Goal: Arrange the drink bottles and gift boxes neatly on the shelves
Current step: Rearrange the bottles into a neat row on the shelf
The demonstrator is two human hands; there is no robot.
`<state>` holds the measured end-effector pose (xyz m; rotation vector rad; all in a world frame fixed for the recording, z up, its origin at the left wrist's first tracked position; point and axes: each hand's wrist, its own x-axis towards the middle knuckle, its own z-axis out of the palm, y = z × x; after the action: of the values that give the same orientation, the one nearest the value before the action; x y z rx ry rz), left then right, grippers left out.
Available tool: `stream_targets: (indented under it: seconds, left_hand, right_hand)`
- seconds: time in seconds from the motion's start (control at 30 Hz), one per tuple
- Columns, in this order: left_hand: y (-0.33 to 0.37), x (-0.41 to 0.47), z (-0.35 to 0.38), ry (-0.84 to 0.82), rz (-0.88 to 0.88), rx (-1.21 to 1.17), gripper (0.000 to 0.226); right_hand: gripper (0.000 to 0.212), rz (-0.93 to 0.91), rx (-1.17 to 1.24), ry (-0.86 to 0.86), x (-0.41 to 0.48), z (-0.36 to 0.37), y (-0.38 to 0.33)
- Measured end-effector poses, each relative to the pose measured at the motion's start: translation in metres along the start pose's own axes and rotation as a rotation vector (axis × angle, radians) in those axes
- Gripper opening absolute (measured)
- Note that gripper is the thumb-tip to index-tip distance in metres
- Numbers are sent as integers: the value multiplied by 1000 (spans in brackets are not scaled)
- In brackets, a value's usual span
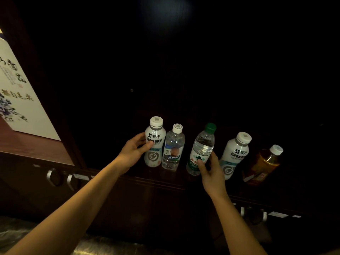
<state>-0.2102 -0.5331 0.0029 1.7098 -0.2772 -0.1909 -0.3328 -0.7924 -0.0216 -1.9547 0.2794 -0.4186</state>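
Note:
Several drink bottles stand in a row on a dark wooden shelf (158, 181). My left hand (133, 153) grips the leftmost white bottle (154, 144) from its left side. Right beside it stands a clear water bottle with a white cap (173, 148). My right hand (211, 172) holds the lower part of a green-capped water bottle (202, 146), which leans a little to the right. Farther right stand a second white bottle (236, 153) and an amber tea bottle (265, 162). A white gift box with calligraphy and purple flowers (20, 100) sits in the compartment to the left.
A dark upright divider (60, 111) separates the gift box's compartment from the bottle shelf. Below the shelf edge are cabinet fronts with metal ring handles (53, 176) at left and another handle pair (253, 214) at right. The shelf's back is dark and featureless.

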Motion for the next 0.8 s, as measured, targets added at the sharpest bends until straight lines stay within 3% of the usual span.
stream_targets:
  seconds: [0.33,0.53,0.6,0.7,0.73,0.8]
  left_hand:
    - [6,-6,5,21,-5,-25,49]
    - [6,-6,6,12,-5,-44,47]
    - [5,-6,7,19,0,-39,47]
    - [3,-7,10,37,5,-39,43]
    - [3,-7,11,44,7,-39,42]
    - [2,-8,12,51,13,-40,42]
  right_hand:
    - [59,-28,57,-102,11,16,6]
    - [74,22,67,-111,-5,7,10]
    - [59,52,7,-46,-18,-7,19]
    - [10,36,-118,66,-32,-38,39]
    - [3,25,-135,112,-35,-49,44]
    - [10,9,-146,234,-38,-69,51]
